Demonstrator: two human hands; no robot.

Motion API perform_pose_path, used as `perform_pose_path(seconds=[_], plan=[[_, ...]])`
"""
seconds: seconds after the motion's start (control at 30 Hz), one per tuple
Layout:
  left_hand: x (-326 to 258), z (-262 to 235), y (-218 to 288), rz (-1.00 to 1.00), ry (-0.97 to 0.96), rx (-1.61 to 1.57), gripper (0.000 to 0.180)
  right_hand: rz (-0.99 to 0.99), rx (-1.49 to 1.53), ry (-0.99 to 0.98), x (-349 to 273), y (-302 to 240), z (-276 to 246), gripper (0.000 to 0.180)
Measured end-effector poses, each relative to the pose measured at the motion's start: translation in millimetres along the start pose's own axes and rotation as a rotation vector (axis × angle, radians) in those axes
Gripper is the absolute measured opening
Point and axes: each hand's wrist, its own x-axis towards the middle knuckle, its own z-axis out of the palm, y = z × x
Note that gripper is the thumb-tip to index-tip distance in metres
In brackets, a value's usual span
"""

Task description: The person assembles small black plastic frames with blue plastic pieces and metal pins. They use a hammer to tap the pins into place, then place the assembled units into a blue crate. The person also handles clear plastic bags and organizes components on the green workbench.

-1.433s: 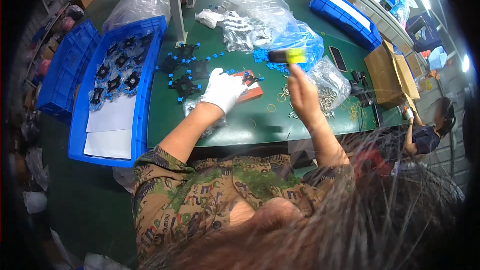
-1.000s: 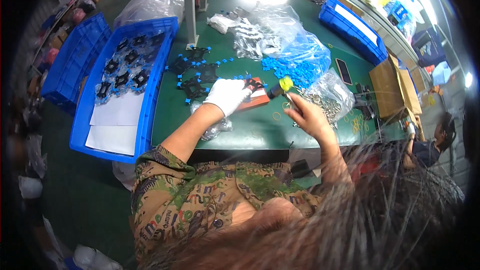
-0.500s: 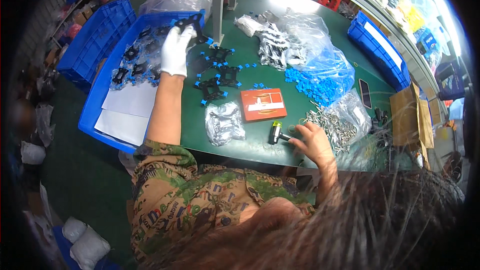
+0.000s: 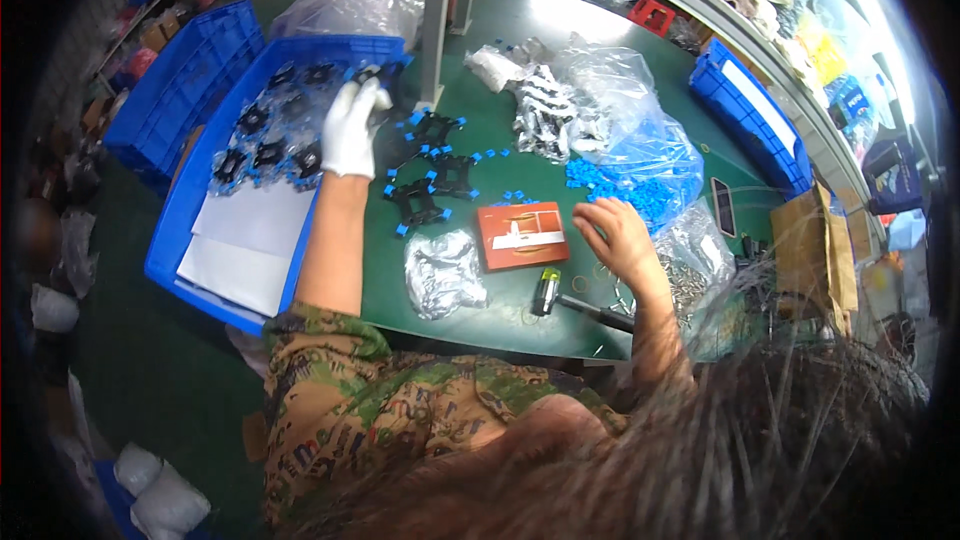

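Note:
My left hand point(image 4: 350, 128), in a white glove, reaches over the rim of a blue tray point(image 4: 190, 230) and rests among black frame parts point(image 4: 262, 140) lying there. Whether it grips one is hidden. My bare right hand point(image 4: 612, 235) hovers palm down over the green table point(image 4: 470, 315), fingers apart, between an orange-red block point(image 4: 520, 235) and a pile of small blue pieces point(image 4: 625, 185). A screwdriver with a yellow-green and black handle point(image 4: 550, 290) lies on the table just below that hand, untouched. Black frames with blue clips point(image 4: 430, 180) lie between my hands.
White sheets point(image 4: 250, 245) fill the tray's near half. A crumpled silver bag point(image 4: 443, 272), clear bags of metal parts point(image 4: 560, 115), a phone point(image 4: 722, 207), a cardboard box point(image 4: 815, 250), a metal post point(image 4: 437, 20) and blue bins point(image 4: 750, 120) crowd the table. Another blue bin point(image 4: 185, 85) stands far left.
My left hand went from the orange-red block out to the blue tray. My right hand set the screwdriver down on the table and moved up toward the blue pieces.

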Motion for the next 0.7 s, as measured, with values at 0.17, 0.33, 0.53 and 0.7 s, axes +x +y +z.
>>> perform_pose_path(seconds=[0.17,0.33,0.53,0.7], plan=[[-3,-21,-23,-0.071,0.169,-0.067,0.011,0.122,0.087,0.162,68,82,36,0.020],[-5,-15,-23,-0.046,0.143,-0.071,0.016,0.335,-0.056,0.323,123,178,58,0.021],[-13,-12,-11,-0.018,0.160,-0.053,0.018,0.511,-0.164,0.251,133,230,79,0.027],[-16,-8,-11,-0.013,0.142,-0.042,0.019,0.435,-0.400,0.269,122,265,92,0.026]])
